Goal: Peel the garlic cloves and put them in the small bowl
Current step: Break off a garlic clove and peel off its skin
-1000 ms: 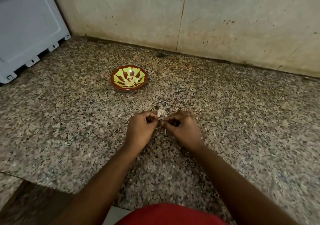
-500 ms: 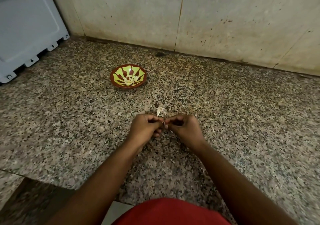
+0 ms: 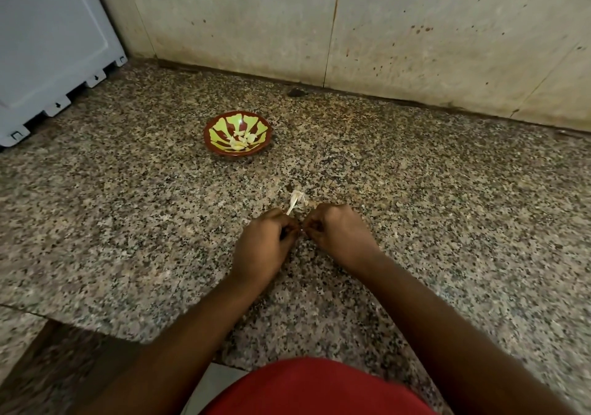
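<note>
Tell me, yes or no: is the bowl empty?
No, the bowl already holds several pale peeled garlic cloves at its bottom.

On the speckled worktop (image 3: 128, 210), the left hand (image 3: 262, 248) and right hand (image 3: 335, 235) meet knuckle to knuckle at the centre, fingers curled inward around something too small to make out. A pale strip of garlic skin (image 3: 295, 202) sticks up from between them toward 12 o'clock. The bowl (image 3: 238, 133), red-brown with yellow-green patches, sits well apart at 11 o'clock and holds several peeled cloves (image 3: 243, 139). A grey panel (image 3: 48, 46) stands at 10 o'clock against the stained wall (image 3: 383, 30). Red cloth (image 3: 313, 389) fills 6 o'clock.
</note>
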